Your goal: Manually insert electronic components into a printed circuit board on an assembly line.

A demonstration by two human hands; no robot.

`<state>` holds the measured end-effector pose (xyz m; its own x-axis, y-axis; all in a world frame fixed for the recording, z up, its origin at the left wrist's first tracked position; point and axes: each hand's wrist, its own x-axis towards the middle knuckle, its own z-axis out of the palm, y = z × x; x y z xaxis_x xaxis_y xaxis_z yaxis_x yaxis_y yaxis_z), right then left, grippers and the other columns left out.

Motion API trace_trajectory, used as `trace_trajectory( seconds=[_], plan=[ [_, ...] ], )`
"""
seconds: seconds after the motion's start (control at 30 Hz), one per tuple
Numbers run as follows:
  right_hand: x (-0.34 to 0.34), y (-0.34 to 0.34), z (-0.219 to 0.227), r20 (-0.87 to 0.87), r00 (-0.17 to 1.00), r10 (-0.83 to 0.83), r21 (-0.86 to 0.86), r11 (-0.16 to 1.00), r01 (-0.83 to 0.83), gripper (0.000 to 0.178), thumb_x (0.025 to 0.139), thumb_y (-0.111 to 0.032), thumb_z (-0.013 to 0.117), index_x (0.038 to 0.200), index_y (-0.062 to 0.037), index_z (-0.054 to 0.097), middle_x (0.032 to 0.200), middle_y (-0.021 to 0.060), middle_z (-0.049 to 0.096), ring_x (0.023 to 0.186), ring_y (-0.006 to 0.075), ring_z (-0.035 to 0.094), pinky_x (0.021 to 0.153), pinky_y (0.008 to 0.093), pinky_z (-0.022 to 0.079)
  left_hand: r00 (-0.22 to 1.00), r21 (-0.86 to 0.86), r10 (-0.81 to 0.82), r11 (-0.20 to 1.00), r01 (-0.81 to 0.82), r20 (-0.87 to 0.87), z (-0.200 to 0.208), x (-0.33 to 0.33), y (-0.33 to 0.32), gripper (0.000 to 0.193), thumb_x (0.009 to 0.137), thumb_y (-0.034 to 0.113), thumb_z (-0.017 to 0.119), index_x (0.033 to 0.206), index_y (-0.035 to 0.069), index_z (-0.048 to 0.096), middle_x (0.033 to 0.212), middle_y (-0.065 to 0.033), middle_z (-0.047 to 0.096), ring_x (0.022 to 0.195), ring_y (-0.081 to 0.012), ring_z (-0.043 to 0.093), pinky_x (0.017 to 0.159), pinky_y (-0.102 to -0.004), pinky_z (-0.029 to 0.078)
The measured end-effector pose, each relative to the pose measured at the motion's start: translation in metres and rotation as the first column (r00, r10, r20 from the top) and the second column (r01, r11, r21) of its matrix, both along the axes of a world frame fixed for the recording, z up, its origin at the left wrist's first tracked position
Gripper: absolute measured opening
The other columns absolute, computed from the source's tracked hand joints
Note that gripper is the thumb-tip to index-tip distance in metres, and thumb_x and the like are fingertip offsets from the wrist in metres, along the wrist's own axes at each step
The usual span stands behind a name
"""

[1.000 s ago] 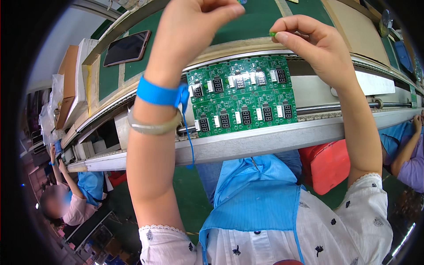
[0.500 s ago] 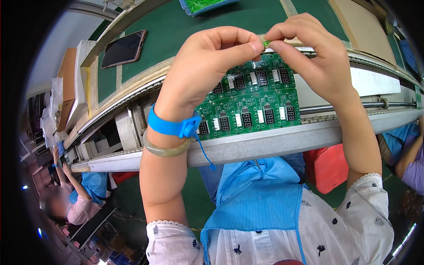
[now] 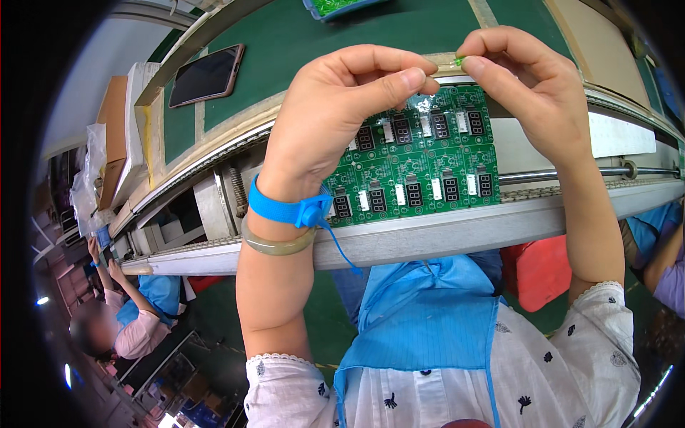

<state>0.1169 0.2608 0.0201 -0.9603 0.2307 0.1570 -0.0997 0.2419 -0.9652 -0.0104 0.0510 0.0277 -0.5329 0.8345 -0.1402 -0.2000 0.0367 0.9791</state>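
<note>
My right hand (image 3: 531, 93) pinches a small bright green part (image 3: 459, 62) between thumb and forefinger, above the far edge of a circuit board panel (image 3: 428, 162). A short gap to its left, my left hand (image 3: 349, 89) has its thumb and forefinger pressed together; whatever they hold, if anything, is hidden. Beneath both hands lies the green panel, with rows of black digit displays (image 3: 414, 194) and white connectors (image 3: 437, 189). My left forearm and hand cover part of the panel's left side.
The panel rests between conveyor rails, with a metal rail (image 3: 442, 239) nearest me. On the green mat beyond lie a phone (image 3: 207, 75) and a blue bin (image 3: 357, 12) of small green parts. Cardboard (image 3: 110, 128) stands at left. Other people sit at far left and right.
My hands have come apart, leaving a gap between their fingertips. The green part stays in my right hand. The whole view has shifted slightly.
</note>
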Motion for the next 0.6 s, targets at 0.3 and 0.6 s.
trace_trajectory(
  seconds=[0.3, 0.6],
  plan=[
    [0.0016, 0.0064, -0.0017, -0.028, 1.0, -0.003, 0.134, 0.991, 0.007, 0.014, 0.098, -0.006, 0.066, 0.11, 0.0008, 0.068, 0.099, -0.0015, 0.065, 0.09, 0.0042, 0.059, 0.076, 0.0178, 0.046, 0.999, -0.002, 0.038, 0.999, -0.038, 0.008, 0.0001, 0.0037, -0.0004, 0.021, 0.097, 0.016, 0.071, 0.114, 0.003, 0.072, 0.099, -0.0049, 0.075, 0.083, -0.006, 0.06, 0.079, -0.0206, 0.05],
    [0.0033, 0.0049, 0.0046, -0.016, 0.998, 0.052, 0.279, 0.959, -0.046, 0.009, 0.093, -0.003, 0.07, 0.101, 0.0011, 0.07, 0.093, 0.0015, 0.063, 0.083, 0.0075, 0.059, 0.067, 0.0209, 0.049, 0.995, 0.018, 0.053, 0.999, -0.051, -0.082, -0.0022, 0.0006, -0.0007, 0.021, 0.095, 0.016, 0.074, 0.111, 0.003, 0.073, 0.094, -0.0061, 0.075, 0.082, -0.0068, 0.062, 0.077, -0.0204, 0.048]
  ],
)
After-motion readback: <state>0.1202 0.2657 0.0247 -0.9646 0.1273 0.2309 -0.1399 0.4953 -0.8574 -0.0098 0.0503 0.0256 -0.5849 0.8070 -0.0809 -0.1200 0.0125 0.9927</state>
